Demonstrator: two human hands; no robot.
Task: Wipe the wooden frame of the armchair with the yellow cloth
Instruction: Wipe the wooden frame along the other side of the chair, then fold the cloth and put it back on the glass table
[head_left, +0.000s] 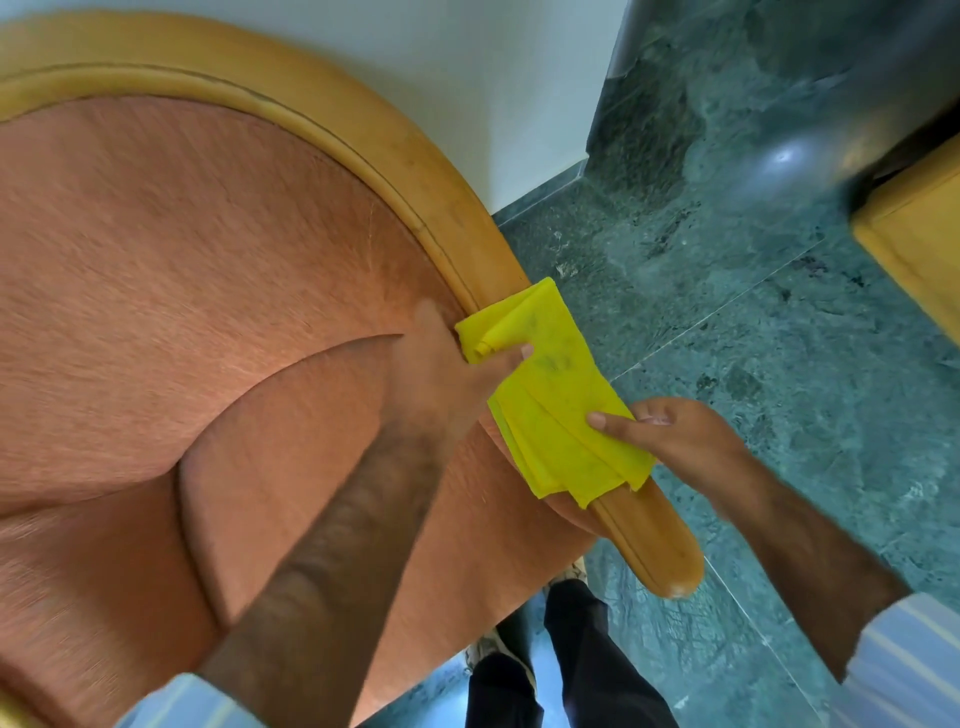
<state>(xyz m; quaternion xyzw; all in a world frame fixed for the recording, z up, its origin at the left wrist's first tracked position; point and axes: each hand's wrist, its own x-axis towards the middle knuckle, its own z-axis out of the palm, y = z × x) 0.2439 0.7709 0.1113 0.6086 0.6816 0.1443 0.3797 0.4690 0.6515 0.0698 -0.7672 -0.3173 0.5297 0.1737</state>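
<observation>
Cloth: the yellow cloth lay folded over the wooden frame right of centre in the frame, draped across the arm rail just above its rounded end.
Handling: I judged it light, soft and limp, likely to bunch or slide on the smooth varnished wood; best gripped at both ends and kept taut.
Left hand: mostly closed, thumb pressed on the cloth's upper rolled edge, fingers hidden beneath against the orange upholstery.
Right hand: loosely curled, thumb on top pinching the cloth's lower right edge, fingers tucked under.
Frame: hard, curved, glossy; bare above and below the cloth.
</observation>
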